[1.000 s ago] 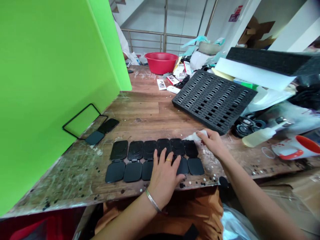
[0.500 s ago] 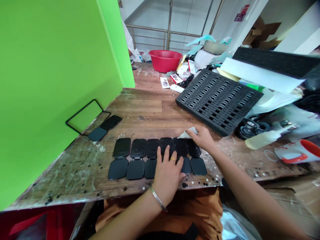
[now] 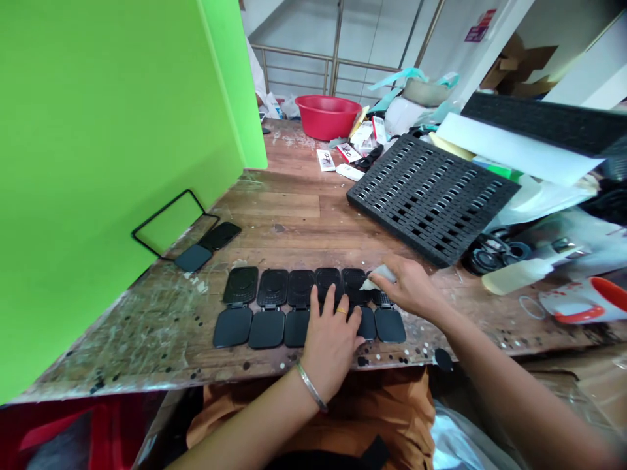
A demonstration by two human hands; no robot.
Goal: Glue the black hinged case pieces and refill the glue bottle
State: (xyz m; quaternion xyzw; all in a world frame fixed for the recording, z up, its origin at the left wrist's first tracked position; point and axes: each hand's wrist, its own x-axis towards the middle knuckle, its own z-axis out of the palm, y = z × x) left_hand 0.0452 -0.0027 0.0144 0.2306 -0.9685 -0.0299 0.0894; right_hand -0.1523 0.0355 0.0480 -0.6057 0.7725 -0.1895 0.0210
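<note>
Several black hinged square pieces lie unfolded side by side along the table's front; one [image 3: 241,286] is at the row's left end. My left hand [image 3: 330,333] rests over the middle of the row, fingers spread, covering parts of some lower panels. Between the fingers of my right hand [image 3: 406,284] is a small white squeeze bottle [image 3: 383,274]. Its pointed tip slants down to the left, at the upper panel of a black piece [image 3: 353,282] near the row's right end. Whether the tip touches that panel, I cannot tell. My right hand partly hides the rightmost piece.
At left, another unfolded black piece [image 3: 193,257] and a thin black wire frame [image 3: 161,215] lie by the green partition [image 3: 122,117]. A slotted black foam tray [image 3: 431,196], a translucent bottle [image 3: 514,275] and an orange-white mug [image 3: 582,299] stand right. A red basin [image 3: 328,121] sits behind.
My right hand has moved slightly right and down with the squeeze bottle, its tip now lower over the panels. My left hand stays spread on the row. The view has shifted slightly.
</note>
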